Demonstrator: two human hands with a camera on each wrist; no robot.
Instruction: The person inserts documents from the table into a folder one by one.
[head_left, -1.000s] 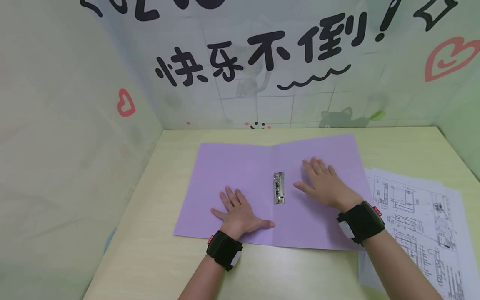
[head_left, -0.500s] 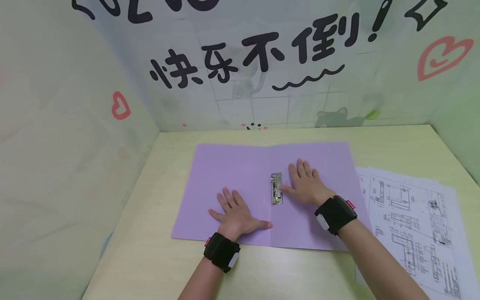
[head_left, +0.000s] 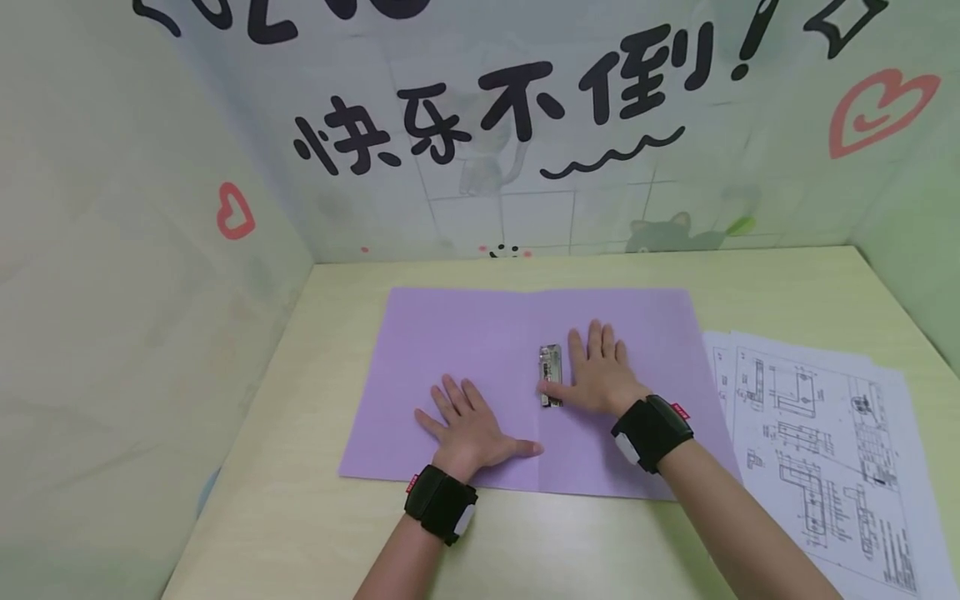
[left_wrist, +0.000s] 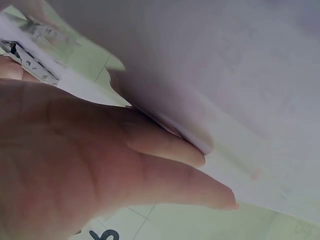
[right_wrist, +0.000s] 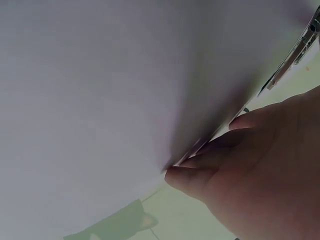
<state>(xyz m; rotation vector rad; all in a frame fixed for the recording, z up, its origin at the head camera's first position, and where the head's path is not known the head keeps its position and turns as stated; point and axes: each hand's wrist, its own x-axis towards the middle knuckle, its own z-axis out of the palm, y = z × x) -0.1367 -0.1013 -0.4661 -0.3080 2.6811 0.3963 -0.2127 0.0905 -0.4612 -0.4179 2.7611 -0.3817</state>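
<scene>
Folder position: the purple folder [head_left: 450,333] lies unfolded and flat on the bench [head_left: 577,546], its crease running between the left and right panels. A metal clip [head_left: 551,364] is mounted just right of the crease, its long side parallel to it.

Left hand: the left hand [head_left: 474,429] rests palm down on the lower part of the left panel. Its fingers are spread and grip nothing; the thumb extends sideways to the crease, below the clip.

Right hand: the right hand [head_left: 600,382] rests on the right panel, fingers extended toward the far edge. The thumb points left and lies across the lower part of the clip; the amount of pressure cannot be determined.

Adjacent items: printed sheets [head_left: 832,458] bearing technical drawings lie on the bench at the right edge of the folder, partly behind the right forearm. Each wrist carries a black band [head_left: 440,504]. Behind the bench stands a backdrop [head_left: 375,204] with large black characters and red hearts
</scene>
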